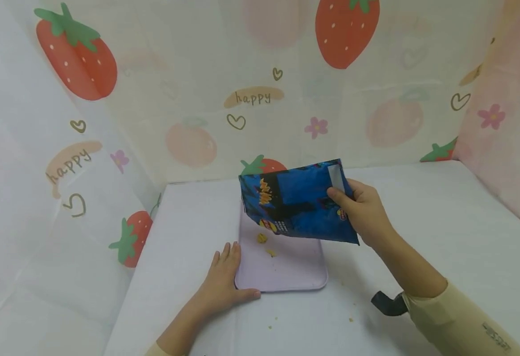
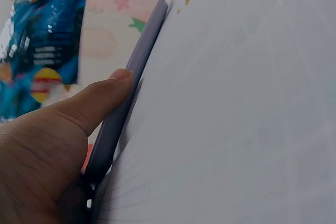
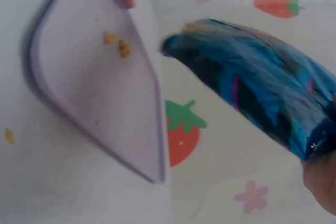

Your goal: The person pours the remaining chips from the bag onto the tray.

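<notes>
My right hand (image 1: 368,212) grips a blue chip bag (image 1: 300,202) by its right end, thumb on the front and fingers behind. The bag is held sideways above a pale purple tray (image 1: 286,277) and hides its far part. Small yellow chip pieces (image 1: 261,238) lie in the tray. My left hand (image 1: 224,279) is at the tray's near left corner, its fingers extended along the left side and thumb along the near edge. In the left wrist view that thumb (image 2: 107,95) touches the tray's rim. Whether the bag's far end is torn open, I cannot tell.
Several yellow crumbs (image 1: 351,320) are scattered on the white tabletop (image 1: 420,217) in front of the tray. A black curved piece (image 1: 390,303) sticks out by the right sleeve. Behind the table hangs a strawberry-print cloth (image 1: 153,89), with more at both sides.
</notes>
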Motion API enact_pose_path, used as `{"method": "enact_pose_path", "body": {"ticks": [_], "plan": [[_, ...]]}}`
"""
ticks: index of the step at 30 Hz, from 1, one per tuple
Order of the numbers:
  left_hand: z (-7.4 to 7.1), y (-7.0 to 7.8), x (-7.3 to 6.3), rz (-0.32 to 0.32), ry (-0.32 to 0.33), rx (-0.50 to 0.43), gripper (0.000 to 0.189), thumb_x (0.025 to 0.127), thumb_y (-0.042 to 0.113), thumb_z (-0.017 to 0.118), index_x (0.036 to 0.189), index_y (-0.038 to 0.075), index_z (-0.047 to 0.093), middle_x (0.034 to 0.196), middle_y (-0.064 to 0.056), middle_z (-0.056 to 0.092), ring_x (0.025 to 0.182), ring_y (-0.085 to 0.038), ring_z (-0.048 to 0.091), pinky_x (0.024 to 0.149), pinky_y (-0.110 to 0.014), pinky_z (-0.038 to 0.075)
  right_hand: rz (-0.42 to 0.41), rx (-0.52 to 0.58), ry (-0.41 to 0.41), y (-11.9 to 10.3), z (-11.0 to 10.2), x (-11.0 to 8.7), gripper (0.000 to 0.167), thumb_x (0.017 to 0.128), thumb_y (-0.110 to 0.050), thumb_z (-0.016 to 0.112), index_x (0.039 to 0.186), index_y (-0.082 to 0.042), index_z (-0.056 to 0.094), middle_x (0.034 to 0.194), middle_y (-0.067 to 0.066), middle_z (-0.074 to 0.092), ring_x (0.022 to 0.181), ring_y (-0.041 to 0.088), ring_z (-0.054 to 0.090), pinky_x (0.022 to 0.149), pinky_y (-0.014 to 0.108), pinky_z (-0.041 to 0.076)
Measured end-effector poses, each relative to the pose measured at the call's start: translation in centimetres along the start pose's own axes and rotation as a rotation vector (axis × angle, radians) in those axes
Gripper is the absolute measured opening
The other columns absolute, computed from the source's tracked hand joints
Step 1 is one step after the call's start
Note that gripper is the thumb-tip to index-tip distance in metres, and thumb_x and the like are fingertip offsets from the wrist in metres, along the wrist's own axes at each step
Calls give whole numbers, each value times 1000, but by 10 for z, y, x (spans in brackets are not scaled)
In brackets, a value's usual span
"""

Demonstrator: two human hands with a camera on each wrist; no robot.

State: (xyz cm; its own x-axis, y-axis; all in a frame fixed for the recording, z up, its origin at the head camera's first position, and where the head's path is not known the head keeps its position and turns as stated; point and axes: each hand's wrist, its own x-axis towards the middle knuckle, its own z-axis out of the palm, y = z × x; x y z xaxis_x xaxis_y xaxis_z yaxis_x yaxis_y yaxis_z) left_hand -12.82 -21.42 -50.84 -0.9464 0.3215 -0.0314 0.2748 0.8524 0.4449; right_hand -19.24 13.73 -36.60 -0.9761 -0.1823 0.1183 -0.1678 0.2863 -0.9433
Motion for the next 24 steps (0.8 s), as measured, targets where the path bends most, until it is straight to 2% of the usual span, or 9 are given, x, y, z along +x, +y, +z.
{"method": "enact_pose_path", "body": {"ticks": [3, 5, 9, 13, 18, 20, 24], "plan": [[0, 0, 1, 13, 4, 3, 134, 73, 81, 70, 162, -3, 15, 170, -19, 15, 159, -37, 5, 128, -56, 3, 29, 12, -49, -5, -3, 2, 50, 105, -41, 57, 133, 0, 62, 132, 21, 67, 123, 39, 63, 108, 66, 43], [0, -1, 2, 17, 2, 9, 134, 73, 82, 69, 162, -3, 15, 170, -19, 14, 159, -36, 5, 128, -56, 3, 40, 33, -50, -10, -6, 1, 51, 105, -41, 55, 135, 0, 61, 133, 21, 67, 123, 39, 63, 108, 65, 44], [0, 0, 2, 14, 0, 9, 135, 73, 81, 71, 162, -3, 15, 170, -20, 15, 159, -37, 6, 128, -57, 3, 5, 85, -28, -23, -10, 1, 53, 105, -42, 54, 140, -2, 59, 133, 20, 66, 119, 33, 66, 107, 61, 47], [0, 0, 1, 9, 1, 14, 134, 73, 79, 72, 162, -4, 15, 170, -20, 15, 159, -37, 6, 128, -57, 4, -29, 70, -29, -27, -8, 2, 49, 105, -40, 55, 138, -3, 60, 130, 19, 69, 111, 24, 70, 104, 55, 51], [0, 1, 1, 4, -6, 2, 135, 73, 79, 72, 162, -3, 13, 170, -19, 14, 159, -36, 5, 128, -55, 2, -52, 33, 41, -32, -7, 2, 45, 103, -39, 60, 129, -1, 63, 125, 16, 69, 110, 23, 67, 108, 56, 49], [-1, 1, 0, 2, -10, 3, 135, 73, 79, 72, 162, -3, 12, 170, -19, 13, 159, -36, 4, 128, -55, 1, -58, 48, 85, -33, -7, 3, 46, 101, -40, 63, 128, -2, 64, 124, 14, 70, 110, 24, 67, 109, 58, 47], [0, 1, 0, 7, 1, 10, 135, 73, 79, 72, 162, -4, 14, 169, -21, 15, 159, -37, 6, 128, -56, 3, -47, 71, 113, -34, -5, 5, 50, 99, -44, 66, 129, -4, 67, 123, 11, 72, 111, 22, 68, 110, 56, 47]]}}
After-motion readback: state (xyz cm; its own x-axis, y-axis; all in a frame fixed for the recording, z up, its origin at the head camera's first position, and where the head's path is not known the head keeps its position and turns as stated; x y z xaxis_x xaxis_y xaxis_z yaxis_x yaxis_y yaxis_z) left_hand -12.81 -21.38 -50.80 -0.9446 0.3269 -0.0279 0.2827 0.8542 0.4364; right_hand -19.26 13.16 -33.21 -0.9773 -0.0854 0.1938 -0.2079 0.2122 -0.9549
